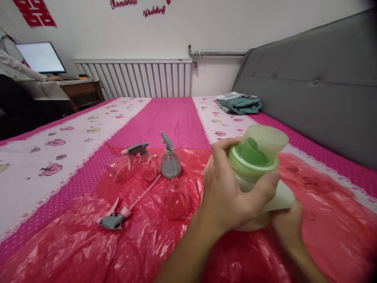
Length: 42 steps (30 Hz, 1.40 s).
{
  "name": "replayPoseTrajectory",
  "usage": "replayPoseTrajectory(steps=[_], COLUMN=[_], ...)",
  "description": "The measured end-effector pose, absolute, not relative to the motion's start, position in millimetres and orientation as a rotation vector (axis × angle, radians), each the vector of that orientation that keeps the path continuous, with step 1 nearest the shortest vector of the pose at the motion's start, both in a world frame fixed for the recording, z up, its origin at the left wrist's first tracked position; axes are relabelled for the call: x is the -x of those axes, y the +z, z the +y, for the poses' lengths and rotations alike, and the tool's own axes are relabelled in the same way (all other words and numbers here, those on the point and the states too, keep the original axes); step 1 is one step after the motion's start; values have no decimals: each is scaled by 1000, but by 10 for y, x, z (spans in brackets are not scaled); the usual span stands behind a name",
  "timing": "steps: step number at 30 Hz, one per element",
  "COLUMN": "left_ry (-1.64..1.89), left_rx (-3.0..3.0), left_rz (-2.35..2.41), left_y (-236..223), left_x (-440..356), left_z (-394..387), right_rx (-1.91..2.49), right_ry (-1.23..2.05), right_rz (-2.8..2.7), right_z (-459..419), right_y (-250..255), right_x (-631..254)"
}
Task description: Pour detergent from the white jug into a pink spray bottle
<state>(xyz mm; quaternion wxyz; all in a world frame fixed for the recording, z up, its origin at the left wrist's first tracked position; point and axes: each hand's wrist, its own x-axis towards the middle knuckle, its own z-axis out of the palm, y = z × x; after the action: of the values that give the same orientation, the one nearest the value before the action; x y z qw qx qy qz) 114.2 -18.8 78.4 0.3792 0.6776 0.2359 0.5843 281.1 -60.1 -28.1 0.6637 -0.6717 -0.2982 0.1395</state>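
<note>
My left hand (229, 188) wraps around the neck of a pale green laundry detergent bottle (281, 196), its thumb against the green collar below a translucent green cap (265, 143). My right hand (290, 224) grips the bottle's handle side, with its fingers partly hidden. To the left stands a clear pinkish bottle (176, 202) with an open mouth. A grey and pink trigger sprayer (116, 220) lies loose beside it, its tube pointing up and right. Behind are a grey spray bottle (171, 165) and two pinkish spray bottles (149, 169), close together.
A red plastic sheet (138, 255) covers the near part of the bed, over a pink patterned bedspread (167, 114). Folded clothes (240, 104) lie by the grey headboard (312, 67). At far left, a person's arm (26, 70) reaches to a desk with a monitor (41, 57).
</note>
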Motion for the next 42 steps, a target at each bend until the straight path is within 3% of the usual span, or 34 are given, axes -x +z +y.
replayPoseTrajectory(steps=[10, 32, 42], left_ry=[1620, 1482, 1484], left_rx=[-1843, -1609, -1806], left_rz=[717, 682, 517], left_y=[839, 776, 758], left_x=[-1184, -1170, -1062], left_z=[-148, -157, -148], right_rx=[1509, 1535, 1513], right_ry=[309, 326, 322], right_rz=[-697, -658, -668], right_z=[-576, -599, -603], right_y=[-276, -218, -264], right_x=[-2833, -2807, -2814])
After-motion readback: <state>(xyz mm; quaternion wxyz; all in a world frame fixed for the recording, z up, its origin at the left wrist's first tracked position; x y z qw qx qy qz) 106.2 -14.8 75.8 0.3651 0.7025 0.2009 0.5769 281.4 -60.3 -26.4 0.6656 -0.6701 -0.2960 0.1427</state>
